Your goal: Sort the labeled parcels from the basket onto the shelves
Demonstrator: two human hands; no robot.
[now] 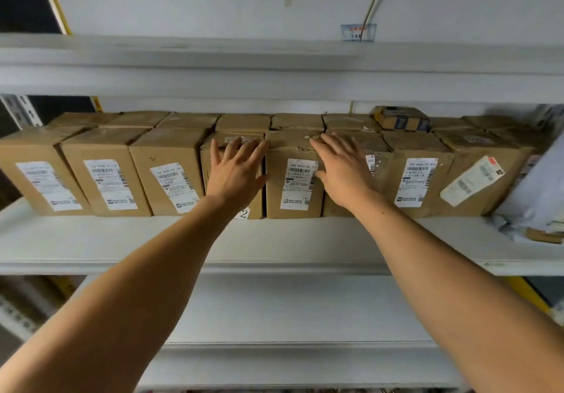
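Both hands lie flat, fingers spread — left hand [235, 168] and right hand [343, 171] flanking a labeled parcel [294, 176] on the middle shelf [122, 243], apparently squaring it into the row, labels outward. The basket is out of view.

My left hand [236, 170] covers the front of one parcel [255, 203], so I cannot read its label; only a "2" peeks out by the wrist. My right hand [341, 170] hides most of the next label [370, 165]. The small print on every label is too fine to read. The grey bag [537, 197] is cut off by the right edge
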